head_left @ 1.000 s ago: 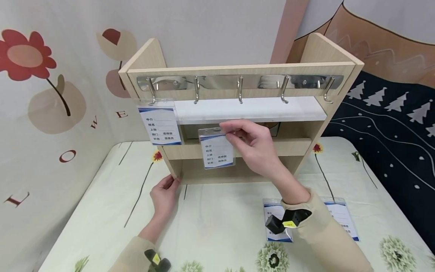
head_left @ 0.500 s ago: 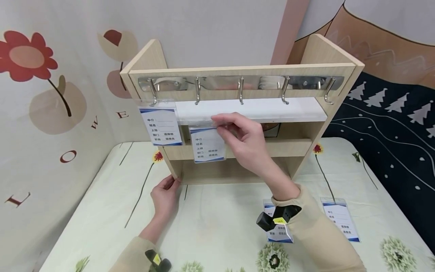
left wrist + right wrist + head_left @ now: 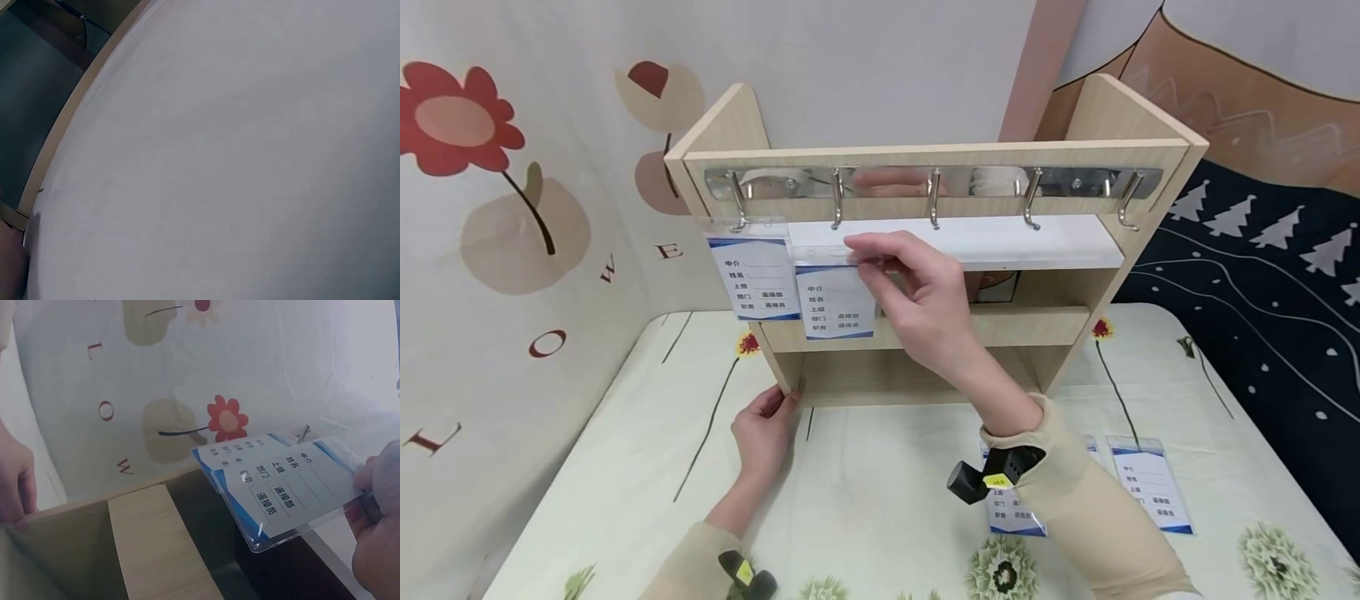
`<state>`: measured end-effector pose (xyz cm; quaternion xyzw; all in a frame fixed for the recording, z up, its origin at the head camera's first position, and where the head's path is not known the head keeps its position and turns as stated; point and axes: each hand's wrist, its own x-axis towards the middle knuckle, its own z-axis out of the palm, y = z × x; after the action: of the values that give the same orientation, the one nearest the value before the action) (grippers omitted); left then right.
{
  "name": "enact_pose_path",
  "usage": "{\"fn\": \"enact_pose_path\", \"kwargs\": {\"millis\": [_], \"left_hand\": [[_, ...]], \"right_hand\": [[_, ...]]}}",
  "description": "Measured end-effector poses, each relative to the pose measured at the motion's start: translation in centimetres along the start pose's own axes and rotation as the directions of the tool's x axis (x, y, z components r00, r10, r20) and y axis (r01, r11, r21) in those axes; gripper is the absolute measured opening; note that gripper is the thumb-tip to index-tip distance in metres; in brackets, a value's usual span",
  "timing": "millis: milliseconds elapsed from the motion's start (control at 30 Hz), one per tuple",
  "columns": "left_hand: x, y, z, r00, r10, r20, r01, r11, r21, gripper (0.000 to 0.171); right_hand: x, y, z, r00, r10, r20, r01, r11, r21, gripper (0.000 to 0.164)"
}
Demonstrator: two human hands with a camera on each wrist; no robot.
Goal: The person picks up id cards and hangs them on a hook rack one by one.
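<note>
My right hand [image 3: 917, 304] pinches a clear-sleeved badge [image 3: 837, 302] by its top right corner, thumb below and fingers above. The badge hangs just under the second hook [image 3: 837, 200] of a metal hook rail [image 3: 895, 182]. In the right wrist view the held badge [image 3: 287, 494] overlaps another badge [image 3: 240, 450] behind it. That other badge [image 3: 755, 279] hangs from the leftmost hook [image 3: 737, 200]. My left hand [image 3: 763, 433] grips the lower left corner of the wooden shelf [image 3: 925, 329]; only a bit of that hand [image 3: 11, 262] shows in the left wrist view.
Two badges lie on the floral tablecloth at the right: one badge [image 3: 1011, 517] partly under my right forearm, the other badge [image 3: 1152, 487] further right. Three more hooks, such as the middle hook [image 3: 933, 200], stick out along the rail. Printed curtains [image 3: 550, 375] stand behind.
My right hand has carried the badge left and up, from below the rail's middle to beside the hanging badge, under the second hook. The left hand stays at the shelf corner.
</note>
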<state>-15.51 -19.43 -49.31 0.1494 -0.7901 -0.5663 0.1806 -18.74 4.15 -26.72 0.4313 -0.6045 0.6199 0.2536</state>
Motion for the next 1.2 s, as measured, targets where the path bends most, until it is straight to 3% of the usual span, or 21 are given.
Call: {"fn": "enact_pose_path", "kwargs": {"millis": [433,967,1200], "left_hand": [[0.0,-0.1,0.1,1.000,0.018,-0.011,-0.018,1.000,-0.008,0.029],[0.0,-0.1,0.2,1.000,0.013,-0.013,-0.013,1.000,-0.017,0.029],[0.1,-0.2,0.1,1.000,0.007,0.000,-0.007,1.000,-0.025,0.030]], "right_hand": [[0.9,0.2,0.8,0.994,-0.097,-0.054,0.093,0.993,-0.066,0.020],[1.3,0.1,1.3,0.983,-0.147,-0.111,0.135,0.985,-0.112,0.019],[1.3,0.0,1.2,0.985,-0.127,-0.114,0.114,0.987,-0.112,0.020]]}}
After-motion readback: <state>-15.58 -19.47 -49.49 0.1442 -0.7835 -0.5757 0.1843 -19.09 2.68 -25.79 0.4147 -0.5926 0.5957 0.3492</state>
